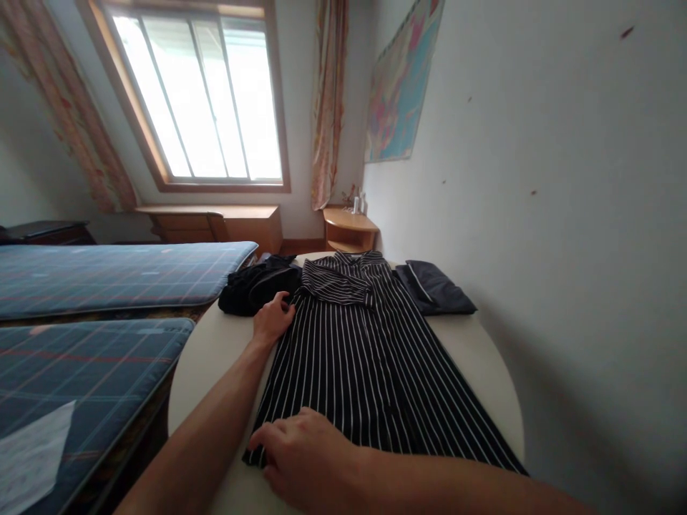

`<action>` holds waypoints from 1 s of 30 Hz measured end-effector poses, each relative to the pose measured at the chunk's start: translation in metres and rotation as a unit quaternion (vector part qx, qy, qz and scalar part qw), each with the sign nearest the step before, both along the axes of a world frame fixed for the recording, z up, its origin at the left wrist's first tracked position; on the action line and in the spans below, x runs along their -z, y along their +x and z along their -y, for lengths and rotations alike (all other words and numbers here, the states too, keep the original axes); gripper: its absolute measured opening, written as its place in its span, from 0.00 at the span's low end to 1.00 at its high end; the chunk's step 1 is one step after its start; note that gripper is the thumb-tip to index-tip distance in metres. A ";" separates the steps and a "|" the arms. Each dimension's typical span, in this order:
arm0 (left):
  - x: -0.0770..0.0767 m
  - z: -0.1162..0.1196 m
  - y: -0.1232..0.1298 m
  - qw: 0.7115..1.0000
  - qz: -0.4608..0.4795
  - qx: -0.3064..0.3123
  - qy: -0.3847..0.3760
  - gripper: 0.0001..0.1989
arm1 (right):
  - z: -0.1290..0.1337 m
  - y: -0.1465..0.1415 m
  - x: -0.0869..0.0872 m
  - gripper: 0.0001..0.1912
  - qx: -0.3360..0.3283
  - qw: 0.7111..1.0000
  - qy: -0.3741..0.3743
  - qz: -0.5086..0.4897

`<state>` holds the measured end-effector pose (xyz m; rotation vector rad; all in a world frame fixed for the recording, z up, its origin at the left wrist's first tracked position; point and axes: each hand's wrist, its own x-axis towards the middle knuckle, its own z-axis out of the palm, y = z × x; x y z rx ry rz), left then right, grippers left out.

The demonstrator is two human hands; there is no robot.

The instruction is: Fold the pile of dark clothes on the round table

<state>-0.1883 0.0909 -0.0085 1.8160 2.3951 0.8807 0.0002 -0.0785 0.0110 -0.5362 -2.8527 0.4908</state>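
Note:
A long black shirt dress (343,357) with white stripes lies spread on a round cream table (204,372). Its collar points to the far side, and one sleeve is folded across the upper part. My left hand (273,317) is closed on the dress's left edge, just below the folded sleeve. Nearer to me, my right hand (308,454) grips the lower left corner by the hem, its fingers curled and partly hidden. The bottom of the dress reaches the table's near right edge.
A black bundle of cloth (262,282) lies at the table's far left, and a folded dark garment (437,286) at the far right. Plaid mattresses (123,279) stand to the left, one bearing a white paper (37,454). A white wall (563,214) rises on the right.

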 end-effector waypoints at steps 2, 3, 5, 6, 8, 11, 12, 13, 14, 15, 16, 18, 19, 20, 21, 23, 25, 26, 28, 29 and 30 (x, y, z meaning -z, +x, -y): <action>0.001 -0.001 -0.002 1.000 0.016 0.005 -0.005 0.20 | -0.003 0.003 -0.004 0.16 -0.032 0.999 -0.025 0.005; 0.001 -0.001 -0.002 1.000 0.023 0.006 -0.008 0.20 | -0.005 0.005 -0.007 0.16 -0.050 0.998 -0.031 0.005; 0.001 -0.002 -0.002 0.999 0.037 0.007 -0.010 0.19 | -0.011 0.011 -0.011 0.15 -0.079 0.996 -0.027 -0.006; 0.001 -0.002 -0.002 0.999 0.044 0.006 -0.008 0.18 | -0.015 0.014 -0.013 0.15 -0.089 0.996 -0.018 -0.015; 0.000 -0.003 -0.001 0.998 0.057 0.002 0.000 0.17 | -0.022 0.020 -0.014 0.18 -0.101 0.994 0.003 -0.030; 0.000 -0.005 0.003 0.998 0.067 -0.003 0.014 0.16 | -0.030 0.027 -0.007 0.28 -0.121 0.992 0.015 -0.020; -0.001 -0.006 0.004 0.998 0.069 -0.003 0.016 0.16 | -0.031 0.028 -0.005 0.30 -0.135 0.991 0.013 -0.010; -0.001 -0.007 0.005 0.997 0.069 -0.002 0.017 0.16 | -0.032 0.028 -0.002 0.30 -0.153 0.988 0.009 -0.002; -0.001 -0.007 0.006 0.997 0.070 -0.001 0.017 0.16 | -0.033 0.028 -0.001 0.30 -0.178 0.984 0.003 0.002; -0.002 -0.007 0.006 0.997 0.070 0.000 0.016 0.15 | -0.033 0.027 -0.001 0.29 -0.206 0.978 -0.006 0.000; -0.003 -0.007 0.007 0.997 0.071 0.001 0.015 0.15 | -0.035 0.026 -0.003 0.27 -0.232 0.972 -0.020 -0.007; -0.004 -0.006 0.009 0.997 0.070 0.004 0.013 0.15 | -0.040 0.025 -0.010 0.24 -0.259 0.964 -0.050 -0.024; -0.005 -0.005 0.010 0.997 0.070 0.009 0.011 0.16 | -0.043 0.025 -0.014 0.23 -0.248 0.967 -0.058 -0.033; -0.005 -0.005 0.011 0.997 0.069 0.015 0.010 0.17 | -0.047 0.026 -0.018 0.24 -0.216 0.974 -0.060 -0.040; -0.005 -0.004 0.012 0.997 0.067 0.023 0.008 0.18 | -0.052 0.028 -0.021 0.25 -0.167 0.983 -0.057 -0.041; -0.005 -0.003 0.015 0.997 0.058 0.042 0.008 0.19 | -0.062 0.035 -0.022 0.29 -0.064 0.996 -0.056 -0.019; -0.004 -0.002 0.017 0.997 0.045 0.055 0.011 0.18 | -0.071 0.041 -0.020 0.36 -0.018 0.997 -0.072 0.027; -0.003 -0.002 0.018 0.997 0.041 0.060 0.012 0.18 | -0.076 0.043 -0.019 0.40 -0.021 0.995 -0.079 0.049; 0.000 -0.003 0.020 0.997 0.040 0.065 0.011 0.18 | -0.085 0.044 -0.020 0.41 -0.055 0.992 -0.086 0.076; 0.001 -0.004 0.020 0.997 0.042 0.067 0.010 0.18 | -0.091 0.042 -0.022 0.37 -0.073 0.990 -0.089 0.079; 0.002 -0.004 0.020 0.997 0.043 0.069 0.010 0.18 | -0.098 0.040 -0.025 0.31 -0.081 0.989 -0.096 0.073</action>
